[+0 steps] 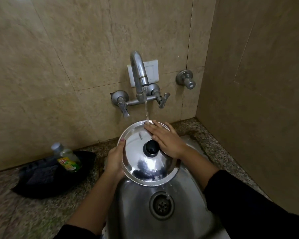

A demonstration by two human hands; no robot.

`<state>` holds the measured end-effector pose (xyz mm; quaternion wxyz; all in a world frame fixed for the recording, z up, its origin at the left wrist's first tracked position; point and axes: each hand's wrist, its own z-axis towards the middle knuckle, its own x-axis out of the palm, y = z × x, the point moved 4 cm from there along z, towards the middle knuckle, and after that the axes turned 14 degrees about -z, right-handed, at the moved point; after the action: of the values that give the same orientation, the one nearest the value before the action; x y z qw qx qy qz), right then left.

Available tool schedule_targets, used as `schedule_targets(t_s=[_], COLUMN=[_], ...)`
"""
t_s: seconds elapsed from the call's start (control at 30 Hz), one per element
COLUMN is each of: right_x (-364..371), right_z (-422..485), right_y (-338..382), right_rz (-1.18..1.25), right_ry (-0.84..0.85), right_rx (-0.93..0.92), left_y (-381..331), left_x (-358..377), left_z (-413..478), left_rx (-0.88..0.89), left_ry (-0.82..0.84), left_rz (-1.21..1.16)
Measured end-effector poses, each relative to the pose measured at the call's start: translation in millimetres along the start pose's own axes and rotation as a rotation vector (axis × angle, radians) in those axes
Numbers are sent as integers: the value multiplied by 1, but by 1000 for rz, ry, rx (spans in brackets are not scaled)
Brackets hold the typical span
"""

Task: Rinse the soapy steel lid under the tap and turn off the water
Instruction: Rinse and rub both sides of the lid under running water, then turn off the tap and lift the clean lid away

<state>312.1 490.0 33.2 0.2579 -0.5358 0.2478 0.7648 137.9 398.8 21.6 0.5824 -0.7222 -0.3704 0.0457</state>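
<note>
A round steel lid [145, 166] with a black knob [152, 147] is held tilted over the steel sink [133, 204]. My left hand [115, 159] grips the lid's left rim. Lying flat on the lid's upper right face is my right hand [164, 138], fingers spread, fingertips in the water stream [146, 109]. Water runs from the curved tap spout [138, 71], hits the lid's far edge, and drips off the near rim toward the drain [161, 205]. Two lever handles sit on the wall: the left one [123, 108] and the right one [163, 100].
A dish soap bottle [68, 159] lies in a black tray [55, 175] with a dark scrubber on the granite counter [24, 213] to the left. A round wall valve [186, 80] sits right of the tap. A tiled side wall closes the right.
</note>
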Motion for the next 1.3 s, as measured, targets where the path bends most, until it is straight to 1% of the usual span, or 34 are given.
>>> schedule_targets(t_s=[0.03, 0.13, 0.17, 0.27, 0.3, 0.4, 0.43, 0.47, 0.5, 0.57, 0.6, 0.63, 0.67, 0.7, 0.77, 0.8, 0.87, 0.93, 1.0, 1.1, 1.2, 1.3], right_x=[1, 11, 17, 30, 31, 29, 24, 22, 18, 17, 18, 17, 11, 2, -22, -35, -55, -62, -60, -58, -60, -61], right_z=[-4, -30, -42, -62, -59, -40, -35, -32, -31, -34, -36, -37, -35, -29, -8, 4, 28, 44, 53, 57, 59, 60], right_y=[-3, -7, 1, 20, 15, -13, -17, -17, -11, 1, 4, 3, -1, -7, -20, -26, -32, -36, -39, -43, -40, -36], right_rz=[-10, -21, -17, -1, 16, 49, 61, 71, 86, 154, 218, 317, 438, 550, 708, 763, 807, 687, 550, 435, 228, 37], right_ry=[-5, -20, -5, 34, 22, -49, -76, -102, -124, -116, -108, -117, -157, -210, -313, -345, -378, -358, -356, -383, -415, -407], right_rx=[11, 235, 260, 155, 177, 446, 496, 487, 431, 260, 208, 228, 315, 441, 664, 732, 758, 765, 802, 856, 788, 692], left_y=[-1, -3, -2, -5, -5, -6, -7, -8, -11, -21, -27, -31, -37, -44, -55, -59, -67, -69, -68, -66, -68, -69], left_x=[-2, -8, -10, -11, -10, -6, -3, 0, 2, 3, 3, 3, 3, 6, 12, 14, 16, 14, 10, 0, -6, -11], left_z=[0, -3, -2, -2, -1, -6, -9, -11, -12, -13, -12, -12, -13, -15, -21, -24, -30, -35, -38, -40, -43, -45], left_rx=[10, 26, 29, 39, 44, 74, 86, 97, 111, 171, 206, 238, 281, 332, 404, 437, 517, 575, 593, 602, 631, 627], left_ry=[-9, -80, -109, -126, -101, -9, 26, 45, 42, 39, 34, 29, 21, 27, 76, 104, 134, 159, 187, 189, 172, 89], left_rz=[13, -43, -70, -70, -47, 58, 61, 69, 77, 95, 113, 144, 192, 246, 320, 341, 400, 432, 425, 390, 357, 298])
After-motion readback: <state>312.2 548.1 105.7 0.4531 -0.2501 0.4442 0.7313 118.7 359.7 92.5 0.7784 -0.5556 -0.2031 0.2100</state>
